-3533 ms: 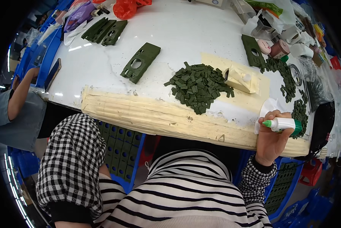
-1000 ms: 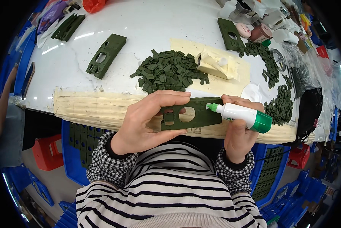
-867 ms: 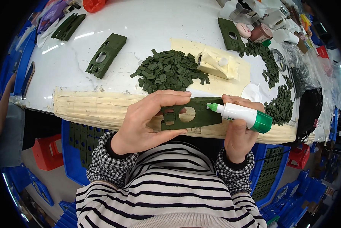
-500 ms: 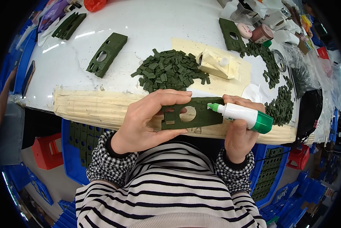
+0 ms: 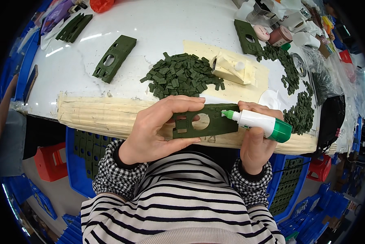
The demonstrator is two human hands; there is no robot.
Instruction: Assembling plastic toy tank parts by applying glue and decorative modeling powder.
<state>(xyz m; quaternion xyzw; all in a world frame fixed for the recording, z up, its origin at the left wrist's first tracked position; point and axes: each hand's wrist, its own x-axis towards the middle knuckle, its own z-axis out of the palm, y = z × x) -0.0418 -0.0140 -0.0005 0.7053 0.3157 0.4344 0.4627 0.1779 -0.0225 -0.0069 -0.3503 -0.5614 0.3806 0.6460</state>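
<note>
My left hand (image 5: 152, 126) is closed round the left end of a dark green plastic hull plate (image 5: 215, 127), which has a large round hole and a smaller square opening. The plate is held level over the table's padded front edge. Between the fingers of my right hand (image 5: 259, 140) is a white glue bottle (image 5: 255, 123) with a green base and a green nozzle. Its tip is at the plate's upper right part; whether it touches I cannot tell. Just beyond the plate lies a heap of small green pieces (image 5: 180, 75).
Similar green plates lie at the left (image 5: 114, 59) and back right (image 5: 247, 37). A taped box (image 5: 233, 69) sits beside the heap. More small pieces (image 5: 300, 114) spread along the right. Blue trays of plates (image 5: 80, 171) flank me below the table, near a red stool (image 5: 50, 162).
</note>
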